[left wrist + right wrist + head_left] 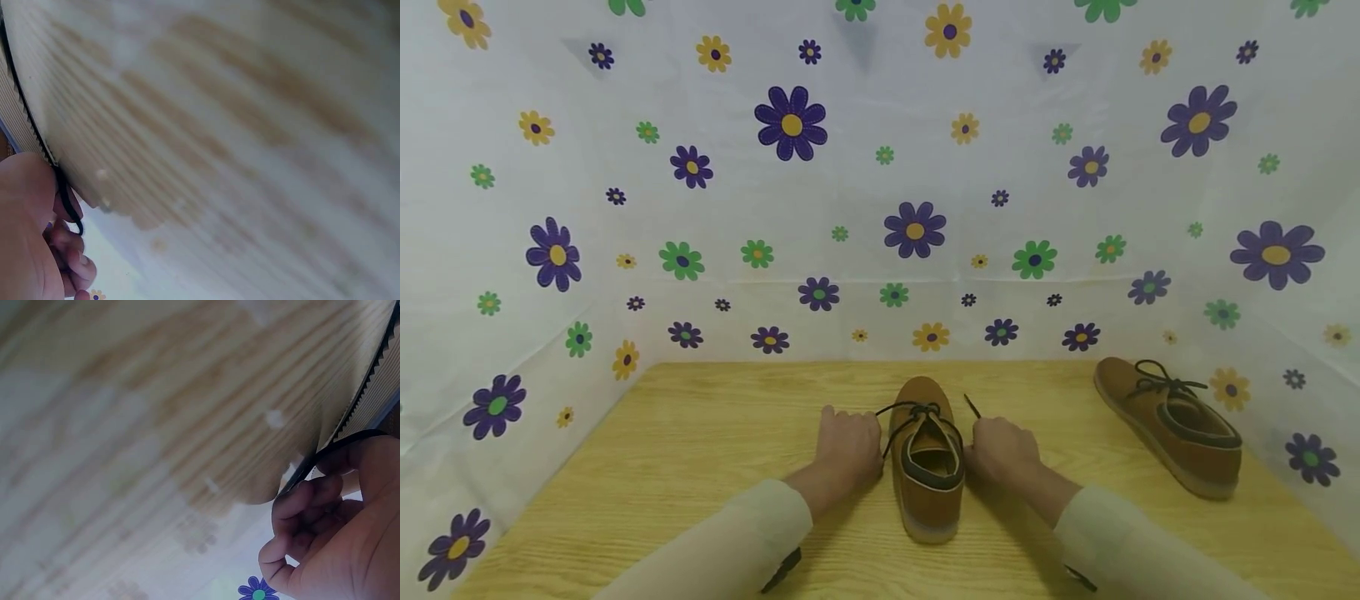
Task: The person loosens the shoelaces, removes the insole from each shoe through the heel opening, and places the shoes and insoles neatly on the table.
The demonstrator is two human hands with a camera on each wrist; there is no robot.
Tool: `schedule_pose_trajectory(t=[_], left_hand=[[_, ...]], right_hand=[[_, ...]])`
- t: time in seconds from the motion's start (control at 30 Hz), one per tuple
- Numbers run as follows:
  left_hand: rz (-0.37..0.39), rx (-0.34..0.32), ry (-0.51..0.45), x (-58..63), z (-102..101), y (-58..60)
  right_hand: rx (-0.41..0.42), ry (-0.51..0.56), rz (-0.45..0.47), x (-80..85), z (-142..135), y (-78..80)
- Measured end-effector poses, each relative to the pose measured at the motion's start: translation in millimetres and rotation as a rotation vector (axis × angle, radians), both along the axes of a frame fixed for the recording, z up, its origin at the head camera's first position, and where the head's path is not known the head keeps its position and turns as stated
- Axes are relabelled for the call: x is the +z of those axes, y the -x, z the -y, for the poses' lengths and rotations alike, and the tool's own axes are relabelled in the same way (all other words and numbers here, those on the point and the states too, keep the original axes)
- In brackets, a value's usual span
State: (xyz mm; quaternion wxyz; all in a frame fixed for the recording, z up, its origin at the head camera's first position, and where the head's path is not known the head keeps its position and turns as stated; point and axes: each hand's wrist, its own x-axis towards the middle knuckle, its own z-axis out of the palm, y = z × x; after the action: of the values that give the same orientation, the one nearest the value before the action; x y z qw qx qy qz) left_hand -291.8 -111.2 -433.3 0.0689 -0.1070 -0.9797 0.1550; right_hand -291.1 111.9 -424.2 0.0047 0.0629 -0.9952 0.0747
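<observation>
A brown shoe [931, 510] with a dark collar stands on the wooden table between both hands, its toe pointing away from me. Its dark shoelace [897, 405] is crossed or looped over the tongue; whether it is knotted there is hard to tell. To the shoe's left, my left hand [848, 450] grips one side of the lace, and the left wrist view shows the dark lace [69, 203] between its fingers. On the other side, my right hand [1003, 450] pinches the lace [303, 470], whose tip [972, 406] sticks up past the fingers.
A matching brown shoe [1206, 454], its lace tied in a bow, stands at the table's right side. White cloth with a flower print [850, 192] encloses the back and both sides of the wood-grain table [715, 425].
</observation>
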Motion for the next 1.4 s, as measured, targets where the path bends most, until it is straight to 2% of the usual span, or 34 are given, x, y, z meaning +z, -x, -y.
schedule_pose_trajectory(t=[0.2,0.33,0.4,0.5,0.67,0.77,0.93,1.07,1.17,1.4], left_hand=[[-0.019,0.035,-0.026,-2.8,0.0,-1.0],[-0.041,0.016,-0.040,-2.7,-0.3,-0.3],[-0.071,-0.017,-0.064,-1.9,-0.7,0.2],[-0.174,-0.107,-0.113,-0.1,-1.6,0.1],[-0.475,-0.299,-0.217,-2.5,-2.6,1.7],[-0.559,-0.388,-0.294,-3.5,-3.1,1.9],[-0.529,-0.488,-0.438,-0.9,-3.7,-1.1],[-0.484,-0.567,-0.602,0.2,-4.0,-1.6],[-0.450,-0.597,-0.686,0.7,-3.7,0.1],[-0.470,-0.654,-0.717,2.7,-5.0,2.2]], right_hand=[[-0.003,0.067,-0.015,0.4,0.3,1.3],[0.026,0.135,-0.102,0.6,0.7,3.3],[0.055,0.171,-0.160,1.2,1.4,3.9],[0.097,0.230,-0.255,2.4,3.2,3.3],[0.158,0.340,-0.383,4.4,5.9,0.6],[0.222,0.393,-0.419,5.0,6.7,-1.3],[0.317,0.425,-0.435,4.7,7.1,-2.9],[0.345,0.453,-0.429,5.5,7.3,-4.3],[0.362,0.472,-0.444,5.6,7.5,-3.7],[0.411,0.488,-0.510,4.9,8.9,-1.2]])
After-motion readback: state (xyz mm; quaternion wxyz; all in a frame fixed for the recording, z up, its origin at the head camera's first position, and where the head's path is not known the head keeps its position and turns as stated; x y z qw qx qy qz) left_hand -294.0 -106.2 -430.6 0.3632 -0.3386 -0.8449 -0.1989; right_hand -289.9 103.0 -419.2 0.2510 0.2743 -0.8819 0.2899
